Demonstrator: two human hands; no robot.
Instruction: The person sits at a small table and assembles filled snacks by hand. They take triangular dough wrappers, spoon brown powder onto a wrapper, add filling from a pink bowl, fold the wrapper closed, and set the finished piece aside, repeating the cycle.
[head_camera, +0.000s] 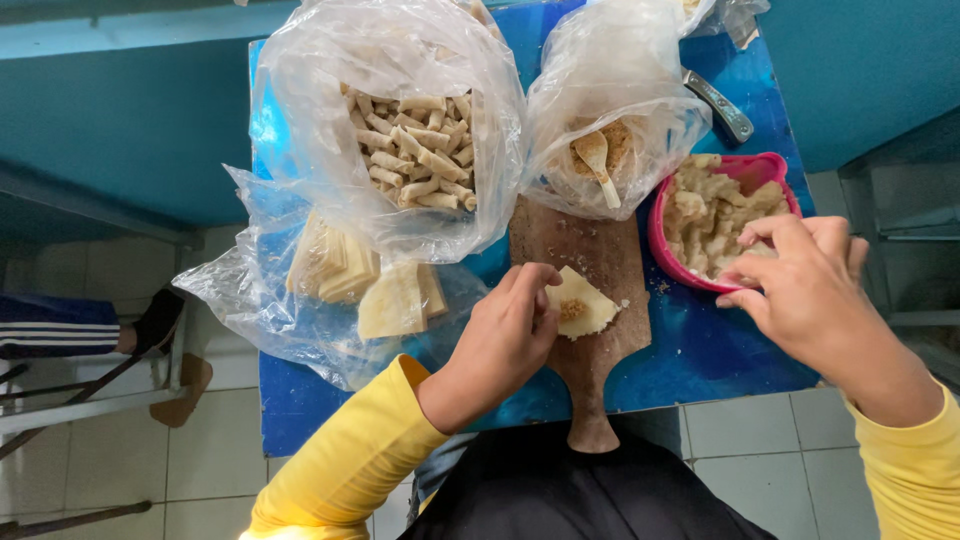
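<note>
Left hand (510, 325) is set on the wooden board (590, 300), fingers curled and thumb pressed against the near-left edge of a pale square wrapper (583, 303); the wrapper is pinned flat rather than lifted. A small dab of brownish filling (571, 310) is seen on the wrapper, close to the fingertips. The board lies lengthwise at the middle of the blue table (700, 350), its handle pointing over the near edge.

Right hand (800, 285) is held over the near rim of the pink bowl (775, 170), which stands near the right edge of the table. Fingers are bunched narrow and pointed down into the bowl; whether anything is pinched between them cannot be told. The bowl is filled with pale, lumpy pieces (705, 215).

At the far-left part of the table a large clear bag (400, 60) is noted, open, holding many small rolled pieces (415, 150). Just in front of it, toward the left edge, a second clear bag (250, 290) holds stacked pale wrapper sheets (345, 265), with loose sheets (398, 300) lying at its mouth beside the board. Behind the board a third clear bag (620, 70) holds brown crumbly filling with a wooden spoon (598, 162) stuck in it. A metal handle (718, 105) is seen near the far-right corner. Yellow sleeves (350, 460) are worn on both arms.
</note>
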